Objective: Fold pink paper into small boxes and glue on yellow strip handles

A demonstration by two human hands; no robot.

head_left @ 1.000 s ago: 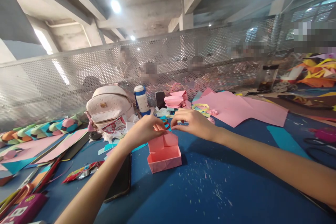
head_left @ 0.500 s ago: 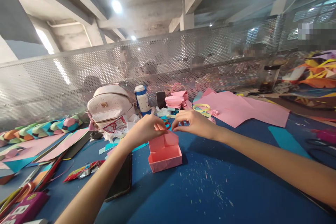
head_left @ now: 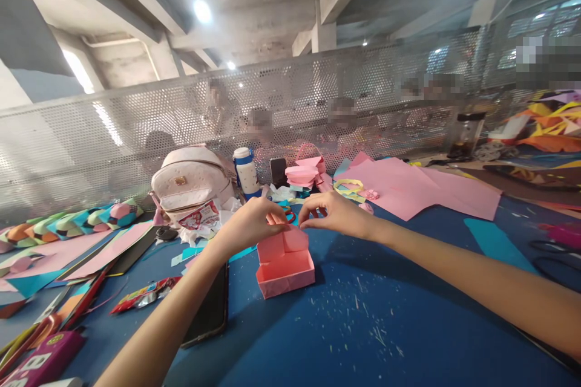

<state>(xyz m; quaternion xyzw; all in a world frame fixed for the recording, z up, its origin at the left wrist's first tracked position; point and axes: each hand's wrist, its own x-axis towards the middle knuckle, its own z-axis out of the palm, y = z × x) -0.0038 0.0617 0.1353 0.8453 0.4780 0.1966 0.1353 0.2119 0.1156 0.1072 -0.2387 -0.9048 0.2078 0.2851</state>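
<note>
A small pink folded-paper box (head_left: 287, 280) stands on the blue tabletop in front of me, its low tray open at the top. The back flap rises upright, with a crease down its middle. My left hand (head_left: 256, 217) pinches the upper left edge of this flap between thumb and fingers. At the flap's upper right corner, my right hand (head_left: 333, 213) has thumb and fingers closed in a pinch on the paper. The curled fingers partly hide the top edge. Behind the hands lies something with red and teal rings (head_left: 289, 213), partly covered.
A dark phone (head_left: 209, 308) lies beneath my left forearm. Behind stand a pale backpack (head_left: 193, 178), a white-and-blue bottle (head_left: 246, 174) and pink folded paper pieces (head_left: 303, 175). Pink sheets (head_left: 408, 184) spread to the right. A red snack wrapper (head_left: 145, 295) is at left. Paper scraps dot the table.
</note>
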